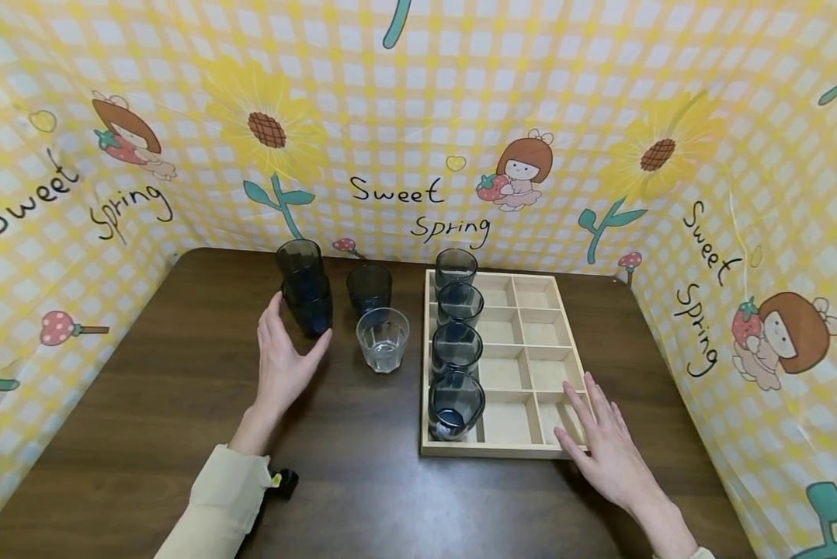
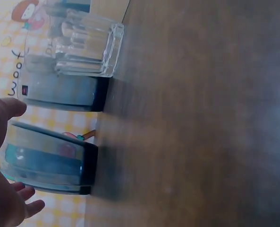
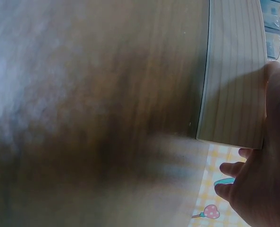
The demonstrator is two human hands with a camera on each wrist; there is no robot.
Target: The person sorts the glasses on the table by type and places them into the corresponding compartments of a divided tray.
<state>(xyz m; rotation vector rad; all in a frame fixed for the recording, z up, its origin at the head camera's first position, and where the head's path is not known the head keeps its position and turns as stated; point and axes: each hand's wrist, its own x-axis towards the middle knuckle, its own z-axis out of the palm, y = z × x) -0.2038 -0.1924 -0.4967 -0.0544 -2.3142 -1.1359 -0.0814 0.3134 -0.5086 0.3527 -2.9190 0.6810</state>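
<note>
Flanking a dark glass [image 1: 310, 304], the left hand [image 1: 284, 362] gapes — right hand [image 1: 612, 450] touches tray [image 1: 498, 451].

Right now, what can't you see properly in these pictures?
Head view: the base of the rear dark smoky glass tumbler at left, hidden by the front tumbler.
Left wrist view: part of the bare left hand, cut off by the left edge.
Right wrist view: the inside of the pale wooden rectangular compartment tray, hidden by its side wall.
</note>
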